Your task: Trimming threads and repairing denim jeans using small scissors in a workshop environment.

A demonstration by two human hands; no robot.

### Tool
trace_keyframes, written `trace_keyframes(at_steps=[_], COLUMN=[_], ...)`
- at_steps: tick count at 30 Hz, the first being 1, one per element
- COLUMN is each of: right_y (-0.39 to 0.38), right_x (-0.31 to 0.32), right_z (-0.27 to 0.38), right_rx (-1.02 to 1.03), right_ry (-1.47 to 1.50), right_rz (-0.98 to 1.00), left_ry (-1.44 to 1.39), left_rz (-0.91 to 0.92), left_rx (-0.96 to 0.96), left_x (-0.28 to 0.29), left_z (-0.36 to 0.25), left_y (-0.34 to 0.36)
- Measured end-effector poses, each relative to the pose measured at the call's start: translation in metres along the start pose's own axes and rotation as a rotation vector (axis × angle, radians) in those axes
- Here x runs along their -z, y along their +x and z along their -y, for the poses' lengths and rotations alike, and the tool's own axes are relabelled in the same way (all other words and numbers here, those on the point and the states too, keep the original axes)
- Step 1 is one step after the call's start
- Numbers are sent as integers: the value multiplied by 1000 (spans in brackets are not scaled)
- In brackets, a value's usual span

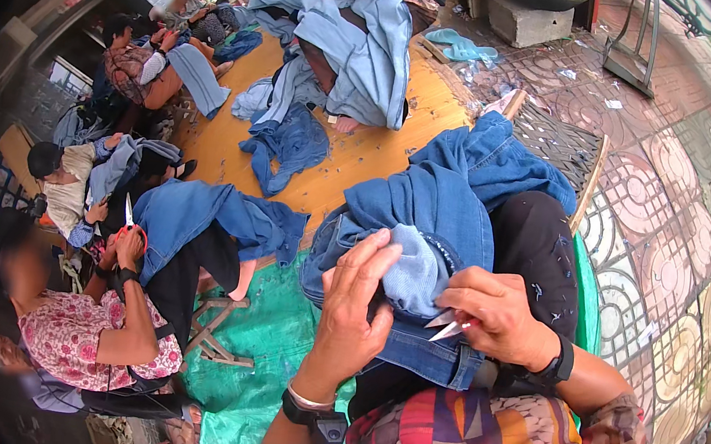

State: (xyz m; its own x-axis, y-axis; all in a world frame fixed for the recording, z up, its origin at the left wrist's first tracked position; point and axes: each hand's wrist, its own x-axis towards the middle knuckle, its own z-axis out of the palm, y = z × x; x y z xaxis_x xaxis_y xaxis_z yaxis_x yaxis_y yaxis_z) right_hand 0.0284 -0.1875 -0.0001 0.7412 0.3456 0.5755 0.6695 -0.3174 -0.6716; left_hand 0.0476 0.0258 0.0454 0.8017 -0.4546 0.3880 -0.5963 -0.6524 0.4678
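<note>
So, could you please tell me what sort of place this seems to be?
Probably an outdoor garment workspace: the right hand holds scissors by blue denim, a seated co-worker has denim too, and patterned paving lies to the right.

Daylight: it falls bright and quite even for you; from which side, you cannot tell with certainty.
Your hands: the left hand [351,310] and right hand [499,319] are well lit and rather sharp.
Scissors [449,329]: the blades give you a small pale shine.
Green sheet [245,328]: soft gleams lie on its folds.
Orange board [433,98]: beyond its left edge, you see darker, less clear background.
Paving [643,195]: its lines bend toward the black rim.
Seated person [93,332]: the head is blurred.
</note>
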Motion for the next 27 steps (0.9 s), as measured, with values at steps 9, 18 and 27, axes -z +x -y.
trace_keyframes(at_steps=[9,18,27], right_y=[-31,-6,18], right_x=[9,33,14], right_z=[-35,-8,-9], right_rx=[-435,-430,-194], right_ry=[554,478,247], right_rz=[-261,-202,-231], left_ry=[-338,-247,-71], left_rz=[-103,-166,-146], left_rx=[157,33,-34], left_x=[-23,-31,-33], left_z=[14,4,-12], left_y=[7,22,32])
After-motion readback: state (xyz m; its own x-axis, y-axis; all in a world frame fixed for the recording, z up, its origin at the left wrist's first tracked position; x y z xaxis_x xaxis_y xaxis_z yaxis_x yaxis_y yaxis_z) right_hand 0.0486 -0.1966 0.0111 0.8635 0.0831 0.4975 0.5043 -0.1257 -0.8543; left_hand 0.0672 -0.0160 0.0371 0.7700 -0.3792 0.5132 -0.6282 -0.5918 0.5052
